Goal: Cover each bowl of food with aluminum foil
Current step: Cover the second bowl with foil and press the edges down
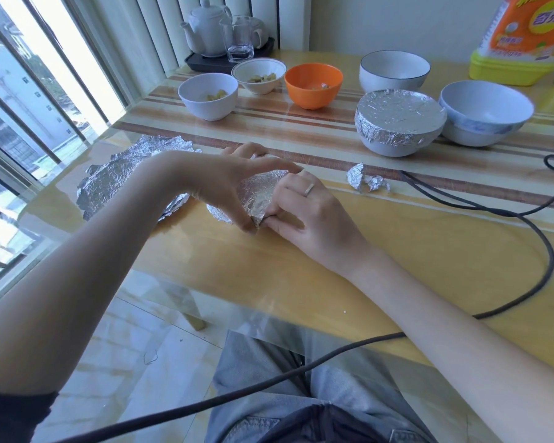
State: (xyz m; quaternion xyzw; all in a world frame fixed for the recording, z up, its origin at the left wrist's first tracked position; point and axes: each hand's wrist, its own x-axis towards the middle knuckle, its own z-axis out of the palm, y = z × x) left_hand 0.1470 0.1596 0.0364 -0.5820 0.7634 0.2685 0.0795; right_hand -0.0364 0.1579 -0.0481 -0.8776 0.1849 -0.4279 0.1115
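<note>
Foil piece (258, 195) pinched by left hand (227, 183) and right hand (311, 212) | glass-topped table (397, 251) | foil-covered bowl (398, 121) well apart, behind.

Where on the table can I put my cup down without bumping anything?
The bare wood near the table edge, between the right hand and the black cable, looks free. So does the striped strip between the small white bowl and the foil-covered bowl. The back row of bowls is crowded.
</note>
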